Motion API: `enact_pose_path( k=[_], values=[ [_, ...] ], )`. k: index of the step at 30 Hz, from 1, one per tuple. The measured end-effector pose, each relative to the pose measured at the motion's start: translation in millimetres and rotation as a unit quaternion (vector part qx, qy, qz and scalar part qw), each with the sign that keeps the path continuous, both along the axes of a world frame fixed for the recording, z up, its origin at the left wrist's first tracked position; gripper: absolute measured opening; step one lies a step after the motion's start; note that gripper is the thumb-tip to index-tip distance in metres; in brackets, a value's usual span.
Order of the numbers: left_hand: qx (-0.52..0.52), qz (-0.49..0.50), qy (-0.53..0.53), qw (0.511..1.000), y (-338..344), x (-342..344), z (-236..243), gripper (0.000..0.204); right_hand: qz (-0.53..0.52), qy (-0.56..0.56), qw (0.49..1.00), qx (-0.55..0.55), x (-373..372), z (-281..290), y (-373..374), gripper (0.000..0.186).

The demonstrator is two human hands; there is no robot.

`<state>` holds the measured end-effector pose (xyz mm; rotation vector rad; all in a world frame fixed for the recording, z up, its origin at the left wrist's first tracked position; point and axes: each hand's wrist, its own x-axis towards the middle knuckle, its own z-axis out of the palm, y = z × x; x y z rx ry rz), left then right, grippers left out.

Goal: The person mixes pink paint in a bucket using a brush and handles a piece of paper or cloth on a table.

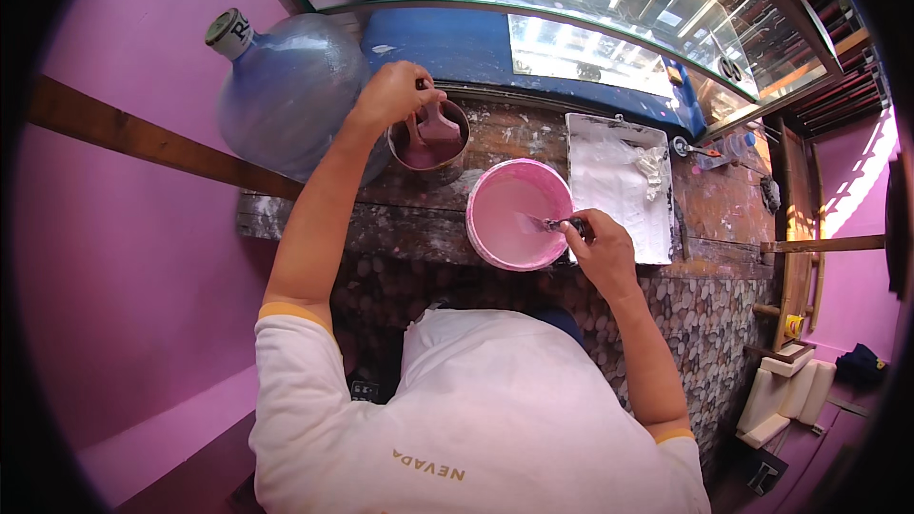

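Note:
My right hand (pixel 604 249) is closed round the dark handle of a paintbrush (pixel 545 225). Its bristle end reaches over the pale pink paint in a pink bucket (pixel 473 240), close to the surface. Further left, my left hand (pixel 395 93) is above a small round pot (pixel 428 169) with dull pink paint inside. The fingers are closed on a flat pink-coated piece (pixel 434 124) that slants down into this pot. Its exact kind is unclear, and its lower end is hidden in the paint.
Right of the bucket lies a white-coated paint tray (pixel 624 200) with a crumpled cloth (pixel 650 171). A large blue water jug (pixel 295 86) stands at the left. Behind the paint-spattered wooden table (pixel 409 224) is a glass case (pixel 609 0). A small bottle (pixel 731 148) stands farther right.

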<state>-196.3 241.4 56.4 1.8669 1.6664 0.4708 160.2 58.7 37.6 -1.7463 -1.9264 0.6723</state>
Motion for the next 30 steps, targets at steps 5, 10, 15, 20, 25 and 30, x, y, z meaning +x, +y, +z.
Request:
enact_pose_path(
  k=[5, 10, 15, 20, 25, 30],
  values=[
    [-0.027, 0.048, 0.005, 0.998, 2.4, -9.7, 50.3, 0.036, 0.011, 0.002, 1.0, 0.001, -2.6, 0.5, 2.2, 0.023],
    [-0.024, 0.022, 0.008, 0.999, 12.3, -22.1, 61.4, 0.035, 0.018, 0.0, 1.0, 0.007, -6.6, 0.7, 3.2, 0.024],
    [-0.03, 0.016, 0.015, 0.999, 15.3, -20.2, 61.0, 0.033, 0.015, 0.002, 1.0, 0.013, -6.6, -0.3, 2.1, 0.024],
    [-0.084, -0.006, -0.013, 0.996, 11.7, -16.9, 11.4, 0.03, 0.002, 0.002, 1.0, 0.004, -7.0, 0.4, 1.1, 0.023],
    [-0.156, -0.003, 0.068, 0.985, 8.6, -10.9, -36.9, 0.034, 0.01, 0.002, 1.0, 0.017, -6.6, -2.6, 1.5, 0.023],
    [0.047, 0.039, 0.223, 0.973, 16.2, 10.4, -71.1, 0.022, 0.007, 0.002, 1.0, 0.005, -8.9, -1.0, 3.9, 0.022]
  ],
)
